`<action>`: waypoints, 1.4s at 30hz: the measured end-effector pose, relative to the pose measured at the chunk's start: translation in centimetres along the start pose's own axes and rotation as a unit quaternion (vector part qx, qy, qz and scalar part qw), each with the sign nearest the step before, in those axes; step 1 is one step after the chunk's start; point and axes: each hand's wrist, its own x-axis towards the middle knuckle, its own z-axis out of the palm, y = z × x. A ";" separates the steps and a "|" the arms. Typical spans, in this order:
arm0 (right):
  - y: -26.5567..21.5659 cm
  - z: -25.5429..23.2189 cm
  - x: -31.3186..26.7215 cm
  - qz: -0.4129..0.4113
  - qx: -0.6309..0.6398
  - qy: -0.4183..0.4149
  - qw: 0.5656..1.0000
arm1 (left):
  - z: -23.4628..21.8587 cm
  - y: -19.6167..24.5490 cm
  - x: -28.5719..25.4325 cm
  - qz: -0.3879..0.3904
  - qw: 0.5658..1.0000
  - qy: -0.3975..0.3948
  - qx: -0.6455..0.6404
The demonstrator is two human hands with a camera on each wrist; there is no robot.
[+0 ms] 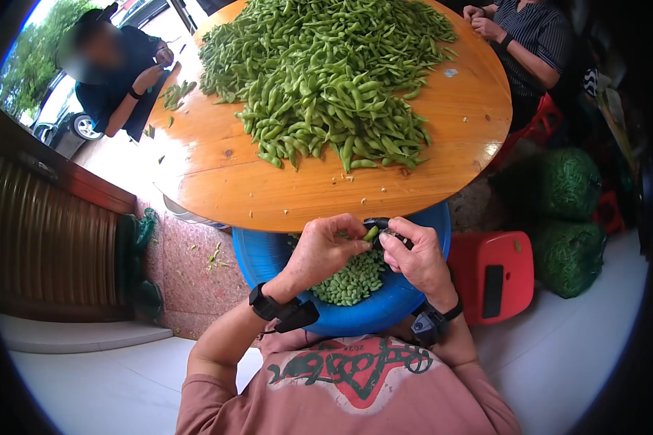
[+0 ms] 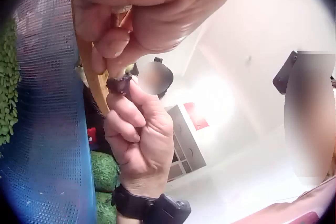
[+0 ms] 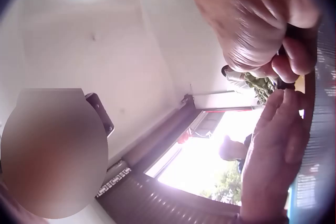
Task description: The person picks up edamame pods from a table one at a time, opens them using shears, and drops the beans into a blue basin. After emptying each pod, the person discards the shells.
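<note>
A green soybean pod (image 1: 371,233) is pinched between the thumb and fingers of my left hand (image 1: 323,250), over the blue basin. My right hand (image 1: 421,257) meets it from the other side with curled fingers, gripping at the pod's end. A dark cover (image 2: 119,85) sits on a fingertip of that hand in the left wrist view. Below both hands, shelled green beans (image 1: 352,283) lie in the blue mesh basin (image 1: 341,319). In the right wrist view the fingers of both hands come together and hide the pod.
A large heap of pods (image 1: 326,87) covers much of the round wooden table (image 1: 218,181) ahead. A red plastic stool (image 1: 515,272) stands right of the basin, near stuffed green net bags (image 1: 569,257). Two people (image 1: 127,65) sit at the table's far left and right.
</note>
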 end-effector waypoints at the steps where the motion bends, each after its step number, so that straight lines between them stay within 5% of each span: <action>1: 0.0 -0.2 0.0 0.001 0.000 0.000 1.000 | -0.1 0.2 -0.1 -0.001 1.000 0.000 0.000; 3: 0.0 -0.8 -0.1 0.007 0.051 -0.050 0.997 | -0.5 1.0 -0.4 -0.135 0.978 -0.066 -0.143; 4: -0.1 -1.1 -0.1 0.008 0.053 -0.049 0.997 | -0.5 0.5 -0.4 -0.137 0.978 -0.067 -0.142; 6: -0.2 -1.6 -0.1 0.089 0.192 -0.100 0.972 | -0.4 -0.9 -0.6 -0.133 0.913 -0.161 -0.351; 10: 0.4 -2.2 -0.4 0.098 0.197 -0.126 0.967 | 0.8 -1.5 -1.2 -0.113 0.927 -0.137 -0.329; 13: 1.1 -1.1 -0.6 0.028 0.037 -0.058 0.997 | 2.0 -0.4 -1.6 -0.102 0.960 -0.064 -0.252; 15: 2.2 -0.8 -0.2 -0.180 -0.145 -0.002 0.973 | 1.9 -0.5 -1.7 -0.087 0.977 -0.050 -0.189; 17: 1.4 -0.9 -0.3 -0.150 -0.143 -0.010 0.978 | 1.6 -0.6 -1.8 -0.108 0.974 -0.065 -0.186; 19: 0.7 -0.7 -0.5 0.001 -0.043 -0.021 0.999 | 0.7 -0.5 -1.7 -0.116 0.974 -0.081 -0.179; 23: 1.3 0.1 -0.5 -0.002 -0.079 -0.018 0.997 | 0.3 -0.4 -1.8 -0.152 0.964 -0.095 -0.195; 25: 2.0 1.4 -0.6 -0.261 -0.306 0.079 0.912 | 0.7 -1.2 -1.9 -0.161 0.952 -0.077 -0.250; 29: 3.0 3.0 -0.9 -0.291 -0.340 0.132 0.884 | 2.6 -2.2 -2.7 -0.160 0.924 -0.016 -0.348; 31: 3.5 3.6 -1.1 -0.306 -0.362 0.129 0.871 | 3.1 -2.9 -3.0 -0.171 0.936 0.014 -0.306; 33: 3.8 4.0 -1.3 -0.296 -0.373 0.125 0.870 | 3.3 -3.1 -3.1 -0.088 0.976 0.019 -0.197; 38: 2.6 3.0 -1.4 -0.296 -0.320 0.100 0.894 | 2.7 -4.3 -2.8 -0.130 0.917 -0.010 -0.378; 41: 1.3 0.1 -2.3 -0.210 -0.277 0.072 0.935 | 2.6 -2.9 -2.8 -0.085 0.993 -0.073 -0.031; 42: 0.1 -1.6 -3.2 -0.170 -0.291 0.068 0.939 | 2.3 -2.7 -3.1 -0.003 0.993 -0.099 0.064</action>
